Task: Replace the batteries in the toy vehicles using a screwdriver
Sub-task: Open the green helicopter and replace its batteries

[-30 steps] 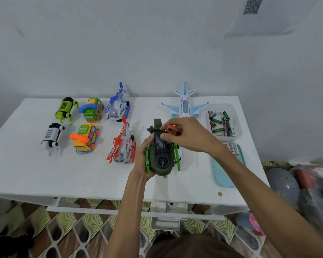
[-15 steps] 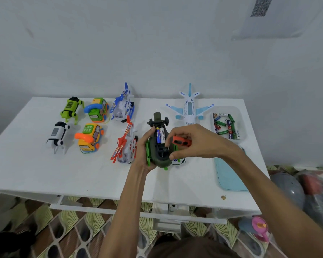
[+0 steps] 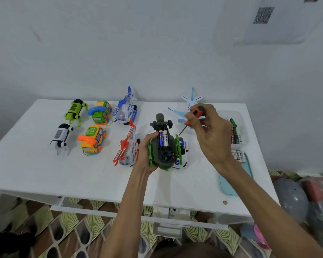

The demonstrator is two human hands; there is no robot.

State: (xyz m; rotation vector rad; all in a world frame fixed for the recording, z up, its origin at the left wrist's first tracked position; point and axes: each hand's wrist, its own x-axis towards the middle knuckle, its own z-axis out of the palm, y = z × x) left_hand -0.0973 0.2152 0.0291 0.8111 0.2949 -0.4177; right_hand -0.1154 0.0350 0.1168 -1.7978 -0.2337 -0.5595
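On the counter (image 3: pixel 26 164), at the left, the rear dog (image 3: pixel 75 110), rear bus (image 3: pixel 100 112) and rear helicopter (image 3: pixel 126 108) run left to right; the front dog (image 3: pixel 61 136), front bus (image 3: pixel 92 139) and front helicopter (image 3: pixel 128 148) stand before them. Right of these the left hand (image 3: pixel 145 155) holds an upturned toy (image 3: pixel 168 159), batteries (image 3: pixel 163 138) in it, a car (image 3: pixel 182 159) just right of it. Behind stands the plane (image 3: pixel 190 103), the right hand (image 3: pixel 213 135) with the screwdriver (image 3: pixel 198 109) before it. Far right: a bin (image 3: pixel 239 146), a tray (image 3: pixel 229 187) before it.

On one table (image 3: pixel 45 174) we count two robot dogs (image 3: pixel 75 110) (image 3: pixel 61 135), two phone cars (image 3: pixel 101 113) (image 3: pixel 92 139), three helicopters (image 3: pixel 124 108) (image 3: pixel 128 148) (image 3: pixel 164 159), one police car (image 3: pixel 181 157) and one plane (image 3: pixel 191 101), nine in all. We also count two batteries (image 3: pixel 161 137) (image 3: pixel 166 138) inside the green helicopter (image 3: pixel 164 159), one screwdriver (image 3: pixel 198 109), two trays (image 3: pixel 241 144) (image 3: pixel 227 185) and two hands (image 3: pixel 145 151) (image 3: pixel 211 131).
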